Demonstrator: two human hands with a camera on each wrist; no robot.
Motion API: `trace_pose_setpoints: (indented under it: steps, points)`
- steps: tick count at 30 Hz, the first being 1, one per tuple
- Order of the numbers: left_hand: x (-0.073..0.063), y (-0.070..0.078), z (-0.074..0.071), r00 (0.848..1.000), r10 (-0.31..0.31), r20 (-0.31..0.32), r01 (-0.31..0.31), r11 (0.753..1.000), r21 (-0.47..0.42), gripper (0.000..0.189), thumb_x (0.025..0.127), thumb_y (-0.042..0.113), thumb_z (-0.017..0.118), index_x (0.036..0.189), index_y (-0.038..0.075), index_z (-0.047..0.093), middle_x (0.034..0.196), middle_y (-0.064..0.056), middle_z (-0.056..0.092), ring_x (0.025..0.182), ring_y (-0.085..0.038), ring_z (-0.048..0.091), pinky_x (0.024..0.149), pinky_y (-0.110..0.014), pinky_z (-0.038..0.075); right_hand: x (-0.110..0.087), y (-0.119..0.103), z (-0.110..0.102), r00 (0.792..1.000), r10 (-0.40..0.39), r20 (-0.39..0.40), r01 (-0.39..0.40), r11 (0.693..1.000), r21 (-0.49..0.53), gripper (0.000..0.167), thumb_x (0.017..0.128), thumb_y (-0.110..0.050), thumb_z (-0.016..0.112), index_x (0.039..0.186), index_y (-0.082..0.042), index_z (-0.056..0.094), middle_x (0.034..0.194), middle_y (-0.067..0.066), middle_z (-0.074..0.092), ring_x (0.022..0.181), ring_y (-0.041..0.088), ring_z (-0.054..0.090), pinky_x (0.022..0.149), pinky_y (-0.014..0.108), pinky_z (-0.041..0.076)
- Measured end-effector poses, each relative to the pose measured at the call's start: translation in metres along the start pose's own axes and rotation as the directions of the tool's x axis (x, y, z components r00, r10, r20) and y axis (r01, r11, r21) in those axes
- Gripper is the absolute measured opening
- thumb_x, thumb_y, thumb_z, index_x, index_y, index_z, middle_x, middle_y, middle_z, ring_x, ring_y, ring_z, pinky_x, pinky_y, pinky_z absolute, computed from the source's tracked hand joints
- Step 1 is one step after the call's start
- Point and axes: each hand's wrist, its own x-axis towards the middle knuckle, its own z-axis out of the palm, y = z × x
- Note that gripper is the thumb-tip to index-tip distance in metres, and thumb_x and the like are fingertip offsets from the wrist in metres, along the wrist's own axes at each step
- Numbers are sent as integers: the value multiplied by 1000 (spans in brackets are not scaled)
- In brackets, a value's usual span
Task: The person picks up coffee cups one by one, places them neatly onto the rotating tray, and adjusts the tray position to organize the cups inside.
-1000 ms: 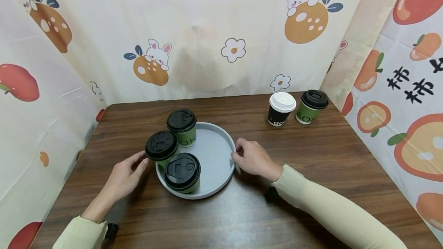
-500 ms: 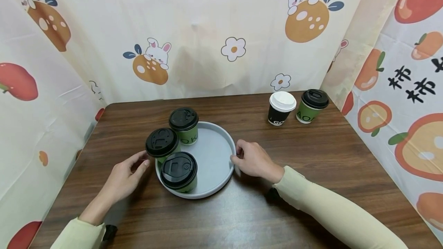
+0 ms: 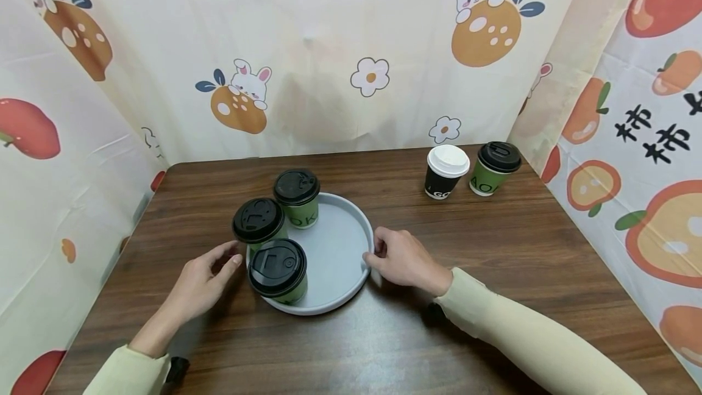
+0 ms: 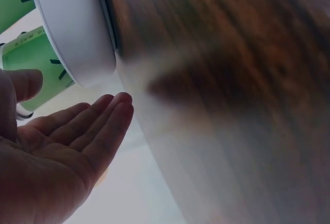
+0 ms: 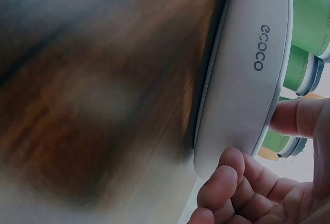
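A round grey-white tray (image 3: 337, 255) lies on the table, its side lettered in the right wrist view. Three green paper cups with black lids stand on its left half: a back cup (image 3: 303, 215), a left cup (image 3: 258, 221) and a front cup (image 3: 278, 270). At the tray's right edge, my right hand (image 3: 406, 261) pinches the rim between thumb (image 5: 291, 117) and curled fingers. My left hand (image 3: 200, 282) is beside the tray's left edge, fingers extended and holding nothing. In the left wrist view its fingertips (image 4: 124, 100) appear just apart from the tray's side.
A black cup with a white lid (image 3: 446, 172) and another green cup with a black lid (image 3: 495, 169) stand at the back right of the wooden table (image 3: 493, 249). Printed curtains (image 3: 329, 35) hang behind the table and along both sides.
The tray has turned a little clockwise: the front cup shifted left, the back cup right and the left cup slightly away. My right hand moved slightly nearer with the rim.
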Motion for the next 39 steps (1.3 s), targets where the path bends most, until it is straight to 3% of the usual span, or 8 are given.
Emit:
trace_pose_setpoints:
  steps: [39]
  points:
    - [14,3,4,999,5,51,-2,998,-70,47,109,23,52,146,-5,52,125,-22,69,107,-32,68,84,-42,54,-23,-15,15,999,-12,-50,7,996,-91,39,86,-47,76,69,-23,50,56,-11,46,51,8,43,48,29,34]
